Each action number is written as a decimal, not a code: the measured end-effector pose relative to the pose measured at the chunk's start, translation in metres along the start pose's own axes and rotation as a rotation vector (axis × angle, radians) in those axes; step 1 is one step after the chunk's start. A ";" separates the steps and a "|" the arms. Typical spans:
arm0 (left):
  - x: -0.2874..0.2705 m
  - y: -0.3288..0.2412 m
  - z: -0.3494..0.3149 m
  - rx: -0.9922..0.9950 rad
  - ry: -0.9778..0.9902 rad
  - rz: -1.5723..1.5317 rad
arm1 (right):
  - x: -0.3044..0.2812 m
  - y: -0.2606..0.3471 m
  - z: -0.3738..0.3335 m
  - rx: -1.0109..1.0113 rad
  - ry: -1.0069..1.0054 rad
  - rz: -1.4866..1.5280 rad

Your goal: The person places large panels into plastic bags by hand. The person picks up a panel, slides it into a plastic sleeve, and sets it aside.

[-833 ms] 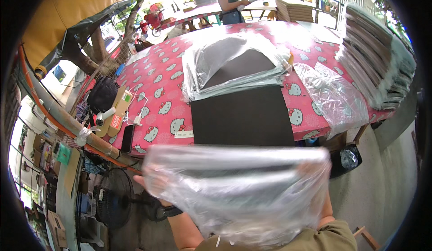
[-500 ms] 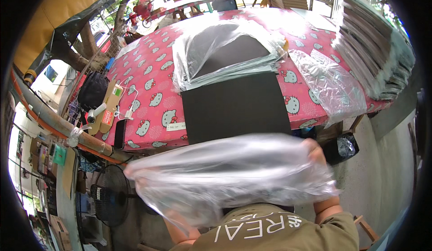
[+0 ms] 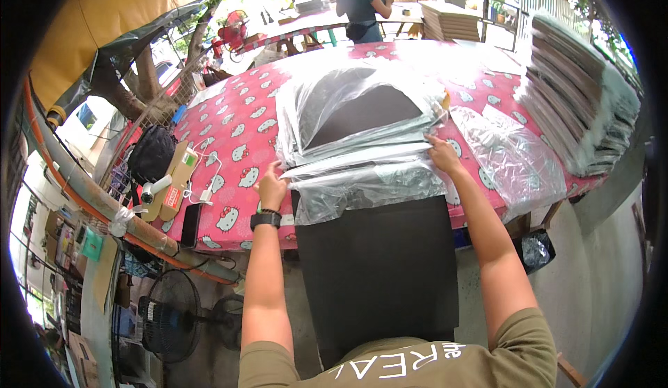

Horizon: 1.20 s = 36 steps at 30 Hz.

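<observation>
A clear plastic bag [image 3: 376, 187] is stretched between my two hands. It lies over the far end of a black board [image 3: 379, 270], which reaches over the table's front edge towards my body. My left hand [image 3: 273, 187], with a black band on its wrist, pinches the bag's left corner. At the bag's right corner, my right hand [image 3: 443, 155] holds on with closed fingers. Just beyond the bag is a stack of black boards in clear plastic [image 3: 369, 113]. Another clear plastic bag [image 3: 511, 155] lies crumpled to the right of my right hand.
A tall stack of plastic-wrapped sheets [image 3: 574, 96] leans at the table's right end. At the left are a phone [image 3: 191, 226], a black bag [image 3: 152, 154] and a cardboard piece [image 3: 174, 192]. A fan [image 3: 170, 315] stands below left. Another person [image 3: 363, 9] stands beyond the pink table [image 3: 229, 134].
My hands have moved forward from near my body, carrying the plastic bag onto the table by the stack. The black board now extends closer to my body. The other person has shifted slightly.
</observation>
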<state>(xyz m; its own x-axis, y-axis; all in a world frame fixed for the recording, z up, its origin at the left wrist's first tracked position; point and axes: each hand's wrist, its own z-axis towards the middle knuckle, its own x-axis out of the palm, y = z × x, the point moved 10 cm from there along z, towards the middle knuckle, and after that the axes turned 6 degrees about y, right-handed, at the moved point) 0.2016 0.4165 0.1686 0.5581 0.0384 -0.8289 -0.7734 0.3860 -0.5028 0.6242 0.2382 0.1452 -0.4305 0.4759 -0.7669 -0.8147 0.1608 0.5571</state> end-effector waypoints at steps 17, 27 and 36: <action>-0.101 -0.056 -0.091 0.526 -0.335 0.037 | -0.106 0.127 -0.092 -0.392 -0.337 -0.122; -0.071 -0.005 -0.060 0.040 0.567 -1.507 | -0.083 0.090 -0.077 0.254 0.302 1.373; 0.028 0.057 -0.128 -0.188 0.791 -1.378 | 0.004 0.011 -0.139 0.374 0.372 1.447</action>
<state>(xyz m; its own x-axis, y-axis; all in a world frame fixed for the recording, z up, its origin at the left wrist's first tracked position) 0.1347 0.3214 0.0857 0.5867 -0.7152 0.3798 0.1082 -0.3955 -0.9120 0.5595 0.1220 0.1037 -0.8570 0.1845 0.4812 0.4887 -0.0054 0.8724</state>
